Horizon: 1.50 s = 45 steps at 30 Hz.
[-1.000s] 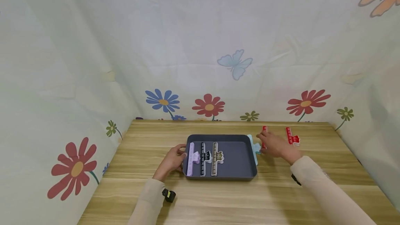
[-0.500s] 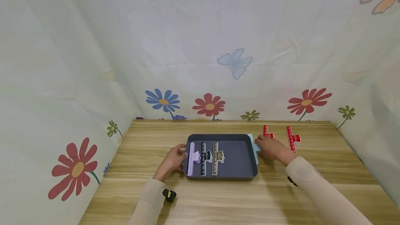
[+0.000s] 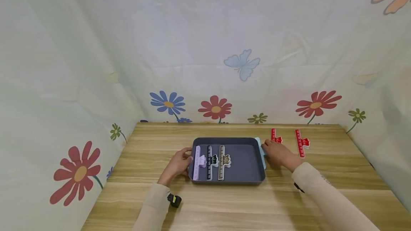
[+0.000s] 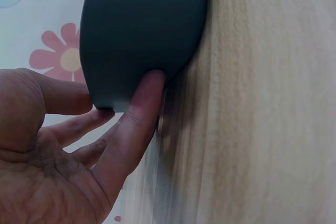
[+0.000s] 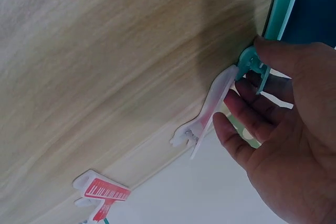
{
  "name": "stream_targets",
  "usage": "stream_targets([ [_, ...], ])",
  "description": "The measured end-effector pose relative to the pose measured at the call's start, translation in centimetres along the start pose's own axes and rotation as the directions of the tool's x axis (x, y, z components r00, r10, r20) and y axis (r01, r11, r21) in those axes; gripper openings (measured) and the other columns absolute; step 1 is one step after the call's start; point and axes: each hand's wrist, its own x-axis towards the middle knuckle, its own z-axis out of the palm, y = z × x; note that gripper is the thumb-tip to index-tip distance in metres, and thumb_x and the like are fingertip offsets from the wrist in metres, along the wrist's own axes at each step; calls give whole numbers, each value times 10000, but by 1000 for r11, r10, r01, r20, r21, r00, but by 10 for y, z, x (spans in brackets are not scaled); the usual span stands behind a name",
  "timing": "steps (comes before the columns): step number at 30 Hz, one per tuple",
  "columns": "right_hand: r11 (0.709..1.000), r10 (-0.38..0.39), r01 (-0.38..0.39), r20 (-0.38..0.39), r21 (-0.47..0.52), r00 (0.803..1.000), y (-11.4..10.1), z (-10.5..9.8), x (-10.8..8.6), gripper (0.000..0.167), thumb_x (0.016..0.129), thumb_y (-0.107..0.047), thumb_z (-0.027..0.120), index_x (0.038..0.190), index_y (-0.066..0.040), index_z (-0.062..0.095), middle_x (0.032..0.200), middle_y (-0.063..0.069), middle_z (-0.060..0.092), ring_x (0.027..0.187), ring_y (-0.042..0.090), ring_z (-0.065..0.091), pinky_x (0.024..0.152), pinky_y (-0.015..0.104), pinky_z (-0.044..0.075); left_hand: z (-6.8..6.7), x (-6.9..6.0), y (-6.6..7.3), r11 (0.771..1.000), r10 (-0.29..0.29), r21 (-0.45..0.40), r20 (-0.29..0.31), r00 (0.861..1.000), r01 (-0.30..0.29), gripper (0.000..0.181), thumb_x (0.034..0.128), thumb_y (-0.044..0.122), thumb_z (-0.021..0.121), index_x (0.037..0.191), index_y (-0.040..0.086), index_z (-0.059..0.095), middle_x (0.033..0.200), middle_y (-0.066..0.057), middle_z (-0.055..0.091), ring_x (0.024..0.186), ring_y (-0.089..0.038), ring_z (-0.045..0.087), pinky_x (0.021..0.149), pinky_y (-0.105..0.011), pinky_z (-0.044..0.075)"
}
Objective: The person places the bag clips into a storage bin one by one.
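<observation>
A dark grey rectangular tray (image 3: 245, 165) lies on the table. A lilac clip (image 3: 196, 167), a black clip (image 3: 209, 168) and a brown piano-key clip (image 3: 221, 168) sit side by side in its left half. My left hand (image 3: 177, 162) holds the tray's left end; in the left wrist view the thumb and fingers (image 4: 142, 108) are against its dark wall. At the tray's right end, my right hand (image 3: 278, 152) pinches a light blue clip (image 5: 283, 6) by its grip tab, with the bar standing beside the tray wall.
Beyond my right hand lies a red clip (image 3: 273, 134), partly covered by the hand. Farther right is another red clip (image 3: 299, 144). A flowered white cloth (image 3: 192, 81) rises behind the wooden table (image 3: 224, 209) and at both sides.
My right hand has moved slightly left and toward me, off the nearer red clip and onto the light blue clip. The left hand and tray look almost unmoved.
</observation>
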Motion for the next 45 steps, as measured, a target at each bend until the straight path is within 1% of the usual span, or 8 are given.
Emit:
stream_targets([
  [5, 1000, -9, 8, -41, -24, 999, -1, 1, 0, 243, 817, -39, 694, 1028, 27, 594, 978, 163, 561, 896, 330, 596, 765, 473, 568, 0, 0, 1, 1000, 5, -5, -3, 1000, -5, 469, 975, 47, 514, 1440, 66, 452, 1229, -290, 580, 777, -258, 659, 502, -389, 606],
  [8, 1000, -2, 0, -50, -23, 999, -2, 2, -1, 226, 829, -32, 679, 1029, 30, 593, 981, 165, 560, 902, 334, 594, 747, 482, 569, 0, 0, 1, 1000, 7, -7, -4, 1000, -7, 468, 976, 48, 515, 1440, 64, 452, 1226, -293, 581, 773, -261, 659, 500, -386, 606],
  [12, 1000, -2, 1, -53, -23, 999, -1, 4, -4, 237, 842, -42, 674, 1051, 32, 593, 997, 165, 563, 926, 341, 599, 747, 496, 570, 1, -1, 1, 1000, 8, -6, -5, 1000, -8, 467, 973, 43, 517, 1436, 56, 454, 1214, -297, 585, 770, -264, 658, 496, -384, 605],
  [17, 999, -19, 15, -88, -39, 996, 0, 4, -6, 260, 837, -50, 683, 1067, 29, 589, 1008, 163, 562, 925, 336, 587, 750, 500, 567, 1, -1, 1, 1000, 11, -6, -14, 1000, -11, 464, 974, 41, 514, 1435, 61, 458, 1203, -288, 590, 768, -257, 655, 490, -383, 601],
  [25, 1000, -9, 6, -95, -26, 995, -3, -6, -10, 289, 849, -65, 693, 1100, 41, 597, 1035, 177, 573, 948, 342, 580, 802, 495, 564, 1, -1, 0, 1000, 11, -13, -6, 1000, -11, 463, 978, 41, 508, 1438, 62, 453, 1194, -280, 593, 774, -255, 657, 495, -384, 603],
  [30, 1000, 4, -5, -111, -12, 994, -4, -10, -13, 332, 830, -81, 716, 1112, 49, 600, 1035, 175, 580, 974, 350, 587, 775, 518, 567, 1, -1, 0, 1000, 10, -15, -3, 1000, -10, 467, 982, 47, 507, 1444, 65, 447, 1199, -276, 592, 788, -255, 656, 500, -382, 604],
  [37, 999, 51, -50, -77, 9, 996, -3, -17, -19, 387, 852, -134, 726, 1162, 55, 593, 1094, 188, 580, 1054, 381, 594, 806, 552, 563, 1, -1, -1, 1000, 1, -19, -1, 1000, -1, 469, 981, 51, 507, 1446, 73, 447, 1205, -274, 588, 790, -254, 656, 500, -378, 603],
  [45, 993, 111, -109, -40, 36, 993, -7, -32, -24, 431, 897, -149, 694, 1244, 70, 565, 1194, 231, 580, 1148, 425, 556, 897, 578, 542, 2, -1, -1, 1000, 9, -24, -8, 1000, -9, 468, 977, 37, 504, 1440, 65, 450, 1186, -274, 592, 769, -252, 652, 490, -388, 600],
])
